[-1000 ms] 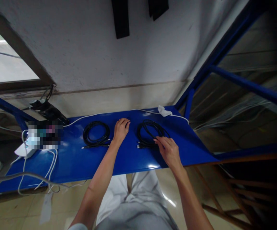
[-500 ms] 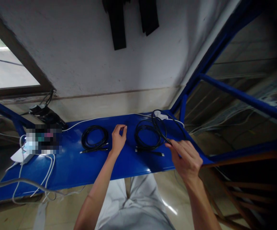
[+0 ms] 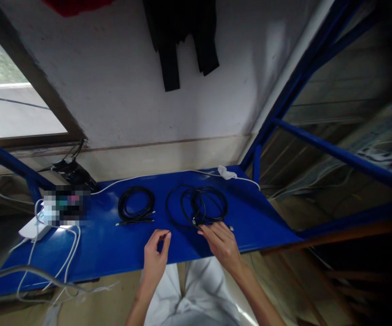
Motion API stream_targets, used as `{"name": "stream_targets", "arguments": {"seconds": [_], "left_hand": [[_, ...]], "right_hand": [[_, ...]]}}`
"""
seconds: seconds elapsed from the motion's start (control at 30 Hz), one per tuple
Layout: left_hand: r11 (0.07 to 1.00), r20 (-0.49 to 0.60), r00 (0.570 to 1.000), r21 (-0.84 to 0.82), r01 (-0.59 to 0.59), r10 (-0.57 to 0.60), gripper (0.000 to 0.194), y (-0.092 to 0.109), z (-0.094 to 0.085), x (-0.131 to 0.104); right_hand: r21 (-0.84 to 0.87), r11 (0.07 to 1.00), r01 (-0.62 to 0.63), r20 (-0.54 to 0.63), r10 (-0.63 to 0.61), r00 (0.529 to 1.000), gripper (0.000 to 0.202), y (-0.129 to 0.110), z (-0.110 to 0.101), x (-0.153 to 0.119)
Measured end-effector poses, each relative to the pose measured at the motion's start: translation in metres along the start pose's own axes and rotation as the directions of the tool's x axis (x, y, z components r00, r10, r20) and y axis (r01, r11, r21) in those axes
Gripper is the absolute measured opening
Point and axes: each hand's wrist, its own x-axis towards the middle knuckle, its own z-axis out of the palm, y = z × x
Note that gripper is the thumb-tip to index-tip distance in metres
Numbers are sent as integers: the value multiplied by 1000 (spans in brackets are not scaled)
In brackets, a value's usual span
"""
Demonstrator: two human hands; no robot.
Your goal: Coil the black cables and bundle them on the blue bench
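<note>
My right hand (image 3: pixel 222 243) pinches a black cable (image 3: pixel 174 217), whose loose loops spread over the blue tabletop. These loops overlap a coiled black cable (image 3: pixel 225 206) lying behind the hand; a light plug end shows just right of my knuckles. Off to the left, near the table's front edge, my left hand (image 3: pixel 155 253) has thumb and fingertips pressed together; whatever lies between them is too small to make out. Another coiled black cable (image 3: pixel 121 206), with its plug ends laid out in front, rests beyond that hand.
White cables and a white power strip (image 3: pixel 35 227) crowd the left end of the blue table (image 3: pixel 104 251). A thin white cable (image 3: pixel 162 173) runs along the back by the wall. Blue frame bars (image 3: pixel 256 165) rise at the right; dark clothing (image 3: pixel 170 68) hangs above.
My right hand has moved left and toward me, bringing the black cable's loops down over the table. My left hand has come nearer the front edge. The camera view has tilted up slightly.
</note>
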Motion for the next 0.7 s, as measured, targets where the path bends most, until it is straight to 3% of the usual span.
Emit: {"name": "stream_targets", "arguments": {"seconds": [0.23, 0.4, 0.57, 0.7], "left_hand": [[999, 36, 998, -30, 44, -43, 23, -1, 2, 1], [999, 42, 998, 3, 41, -41, 23, 6, 3, 1], [999, 49, 998, 11, 49, -50, 23, 9, 4, 0], [999, 54, 997, 26, 46, -48, 22, 10, 5, 0]], "right_hand": [[-86, 991, -107, 160, 120, 980, 20, 8, 32, -22], [-91, 972, -216, 277, 233, 932, 41, 10, 37, -30], [-115, 939, -325, 272, 345, 898, 67, 16, 42, -39], [-139, 933, -332, 290, 359, 887, 84, 18, 45, -38]]}}
